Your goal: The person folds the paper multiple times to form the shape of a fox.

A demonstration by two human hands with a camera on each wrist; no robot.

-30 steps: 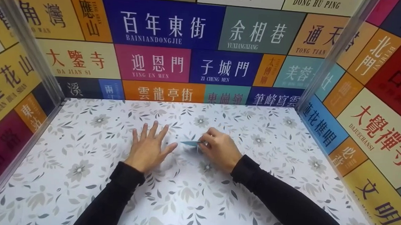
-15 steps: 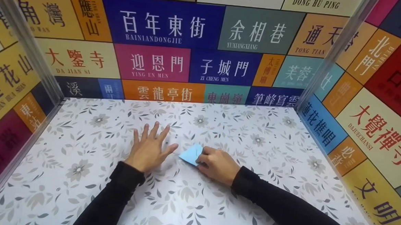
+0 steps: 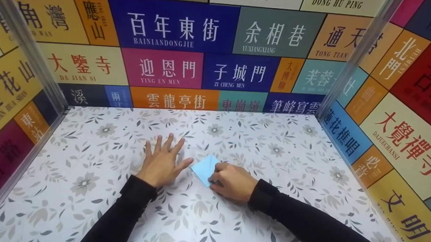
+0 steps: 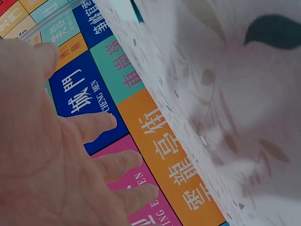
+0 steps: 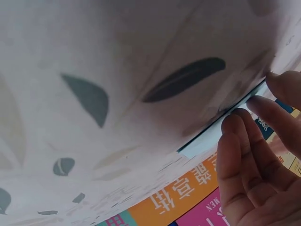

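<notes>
A small folded piece of light-blue paper (image 3: 204, 168) lies on the flower-patterned tabletop, tilted like a diamond in the head view. My right hand (image 3: 232, 181) grips its right side with curled fingers, which hide that part. From the right wrist view, the paper (image 5: 204, 142) appears nearly edge-on under the fingertips of the right hand (image 5: 258, 160). My left hand (image 3: 162, 165) is spread flat, palm down, just left of the paper and apart from it. In the left wrist view the left hand (image 4: 51, 141) has nothing in it, and a corner of the paper (image 4: 123, 8) shows at the top.
The white tabletop (image 3: 122, 212) carries a grey and beige leaf print. Behind it stands a wall of coloured sign panels (image 3: 176, 25). Similar side panels rise at the left (image 3: 7, 84) and right (image 3: 403, 134), joined by clear corner strips (image 3: 341, 76).
The blue paper has turned from nearly edge-on to lying with its face up. My right hand has moved slightly toward me with it. My left hand has shifted a little, still spread.
</notes>
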